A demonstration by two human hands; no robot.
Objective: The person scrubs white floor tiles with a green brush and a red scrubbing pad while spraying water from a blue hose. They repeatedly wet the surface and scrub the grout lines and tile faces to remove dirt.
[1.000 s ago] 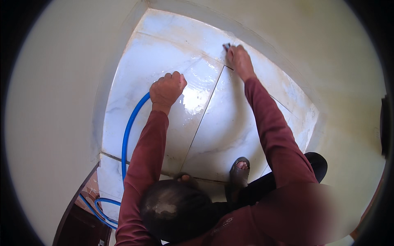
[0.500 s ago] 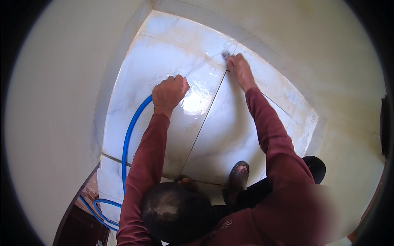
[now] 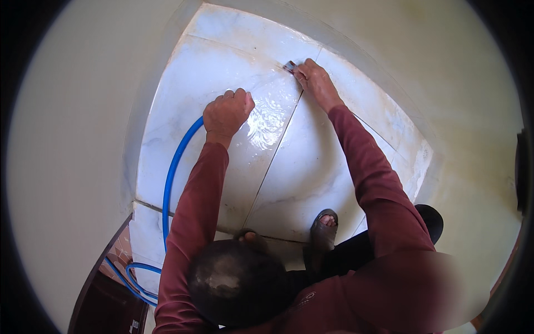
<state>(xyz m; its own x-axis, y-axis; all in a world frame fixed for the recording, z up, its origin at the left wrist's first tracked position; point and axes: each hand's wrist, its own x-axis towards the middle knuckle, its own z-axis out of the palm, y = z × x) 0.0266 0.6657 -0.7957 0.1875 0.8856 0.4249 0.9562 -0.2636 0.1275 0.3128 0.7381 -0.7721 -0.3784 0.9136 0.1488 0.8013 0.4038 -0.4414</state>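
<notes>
A blue hose (image 3: 177, 153) curves up from the lower left, and my left hand (image 3: 227, 114) is closed around its end, above the wet floor. Thin streaks of water run from that fist toward the right, and ripples shine on the tile beside it. Farther out, my right hand (image 3: 316, 80) grips a small dark item with a shiny, pale edge (image 3: 289, 67) against the floor near a tile seam. The item's kind is too small to make out, and the fingers hide part of it.
White marbled floor tiles (image 3: 222, 72) run up to pale walls (image 3: 67, 139) on both sides. My sandalled foot (image 3: 324, 228) stands at the near edge. More loops of hose lie at the lower left, by a dark brown panel (image 3: 111, 300).
My right hand has slid the small item leftward along the floor. The left hand keeps its grip on the hose, and the whole view has shifted slightly.
</notes>
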